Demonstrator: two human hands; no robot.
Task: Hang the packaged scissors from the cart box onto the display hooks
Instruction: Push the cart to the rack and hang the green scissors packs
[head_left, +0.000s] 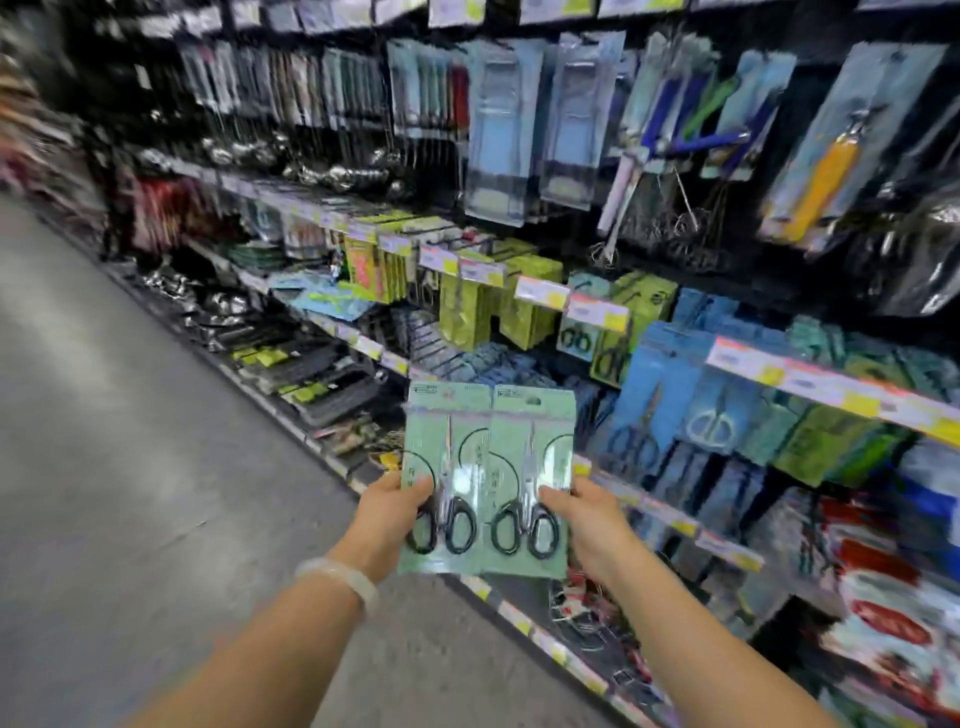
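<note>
Packaged scissors, two cards: left pack (447, 478) and right pack (530, 483), side by side and upright in front of me, edges overlapping slightly, not yet on any hook. My left hand (389, 519) grips the lower left edge of one, thumb across its face; my right hand (587, 525) pinches the lower right edge of the other. Both packs are off the display (649, 364), so I judge hanging is still to do. Cart box not in view; remaining stock unknown. Each card is pale green with a hang slot on top, steel blades pointing up, black loop handles at the bottom. Shelving is blurred; target hook unidentifiable.
</note>
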